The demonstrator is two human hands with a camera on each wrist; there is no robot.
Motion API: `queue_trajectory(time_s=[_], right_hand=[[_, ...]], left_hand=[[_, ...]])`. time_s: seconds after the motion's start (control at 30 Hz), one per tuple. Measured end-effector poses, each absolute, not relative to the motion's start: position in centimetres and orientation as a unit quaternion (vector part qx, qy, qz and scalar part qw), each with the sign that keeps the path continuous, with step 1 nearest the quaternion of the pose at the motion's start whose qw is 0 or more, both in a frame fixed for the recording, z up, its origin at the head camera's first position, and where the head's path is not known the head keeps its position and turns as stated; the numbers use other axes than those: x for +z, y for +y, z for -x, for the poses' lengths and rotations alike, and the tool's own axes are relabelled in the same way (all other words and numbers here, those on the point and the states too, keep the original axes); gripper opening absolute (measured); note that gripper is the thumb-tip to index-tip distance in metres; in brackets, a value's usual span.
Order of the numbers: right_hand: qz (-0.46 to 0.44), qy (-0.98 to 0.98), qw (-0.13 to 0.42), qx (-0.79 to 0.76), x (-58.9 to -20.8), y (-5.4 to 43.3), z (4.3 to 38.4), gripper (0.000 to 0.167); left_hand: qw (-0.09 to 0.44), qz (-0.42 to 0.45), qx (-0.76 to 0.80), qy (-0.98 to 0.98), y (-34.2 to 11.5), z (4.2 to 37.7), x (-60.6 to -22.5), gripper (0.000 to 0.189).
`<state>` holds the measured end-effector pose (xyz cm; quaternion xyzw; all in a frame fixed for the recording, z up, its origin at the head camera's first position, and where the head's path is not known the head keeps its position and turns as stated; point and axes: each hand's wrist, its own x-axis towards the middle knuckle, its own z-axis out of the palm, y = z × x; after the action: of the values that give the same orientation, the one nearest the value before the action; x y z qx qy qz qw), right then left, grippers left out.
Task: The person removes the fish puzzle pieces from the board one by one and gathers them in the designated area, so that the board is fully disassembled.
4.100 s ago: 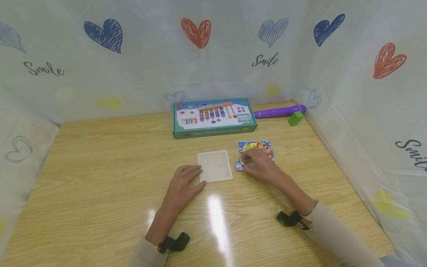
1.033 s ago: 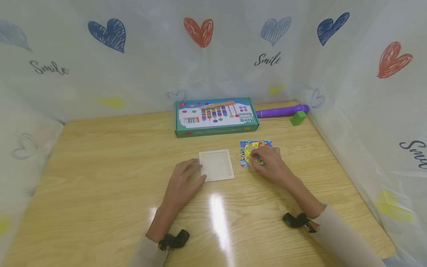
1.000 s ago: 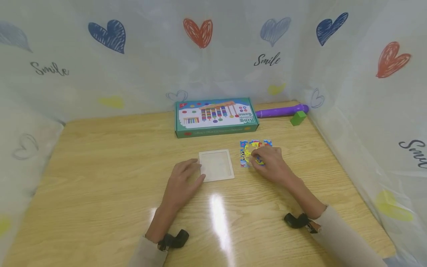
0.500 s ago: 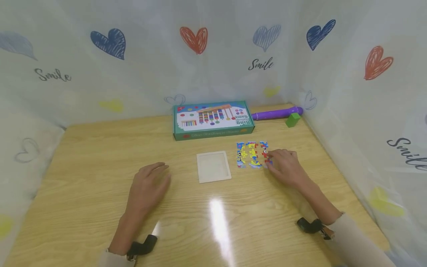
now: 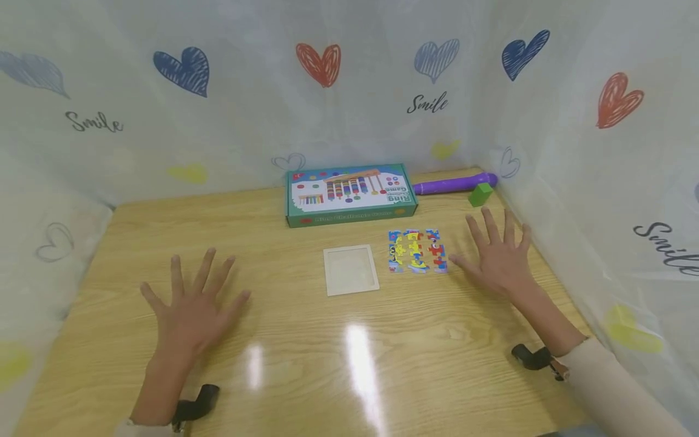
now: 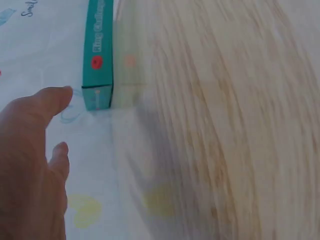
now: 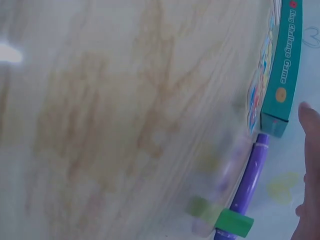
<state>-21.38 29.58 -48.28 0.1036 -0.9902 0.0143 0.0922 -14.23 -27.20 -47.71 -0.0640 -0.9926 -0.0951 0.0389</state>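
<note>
Both hands are spread with fingers straight and hold nothing. My left hand is over the left part of the table, well apart from the square wooden frame. To the right of that frame lie colourful jigsaw puzzle pieces, laid out in three columns with narrow gaps between them. My right hand is just right of the pieces, its thumb pointing toward their right column. In the left wrist view, part of the left hand shows at the left edge; the right hand shows at the right edge of its wrist view.
A green Ring Challenge Game box lies at the back of the table. Beside it is a purple stick, with a green block in front of its right end. Curtains printed with hearts border the table at the back and sides.
The left hand has left the frame's edge and moved left, fingers spreading. My right hand has lifted off the puzzle pieces, moved right and opened. The pieces now lie in straighter columns.
</note>
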Motion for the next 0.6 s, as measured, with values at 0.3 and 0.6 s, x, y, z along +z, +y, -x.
queue_trajectory(time_s=[0.3,0.6], right_hand=[[-0.099,-0.992,0.070,-0.016,-48.1,30.1,22.1,0.105],[-0.106,-0.992,0.067,0.007,-47.8,29.3,22.4,0.105]], left_hand=[[0.017,0.046,-0.093,-0.994,-27.7,14.3,-48.6,0.082],[0.012,0.051,-0.105,-0.993,-27.7,14.0,-48.6,0.083]])
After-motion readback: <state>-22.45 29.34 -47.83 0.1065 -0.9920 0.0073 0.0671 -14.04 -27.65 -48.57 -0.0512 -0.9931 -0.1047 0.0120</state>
